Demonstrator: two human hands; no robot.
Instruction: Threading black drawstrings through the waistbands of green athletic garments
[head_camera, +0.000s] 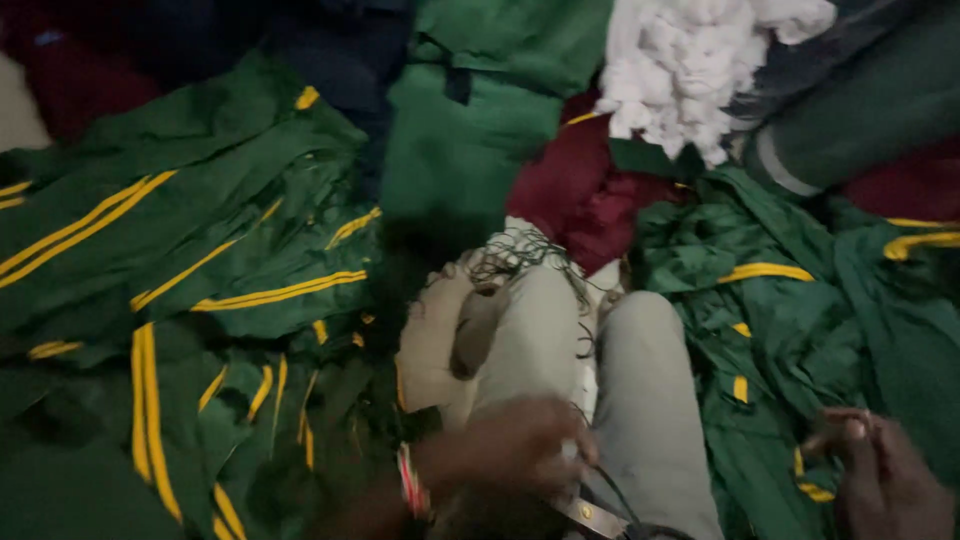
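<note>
The left hand (515, 445) was closed on small metal scissors (590, 515), stiff, light, best held at the handles; the right hand (885, 475) pinched limp green cloth (790, 340).

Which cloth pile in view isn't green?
The maroon cloth at top centre, below the white fluffy wad. The piles left and right of the person's legs are green with yellow stripes.

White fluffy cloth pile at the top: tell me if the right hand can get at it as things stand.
Probably not without leaning: the right hand is low at the frame's bottom, and the white cloth pile lies far beyond green garments.
</note>
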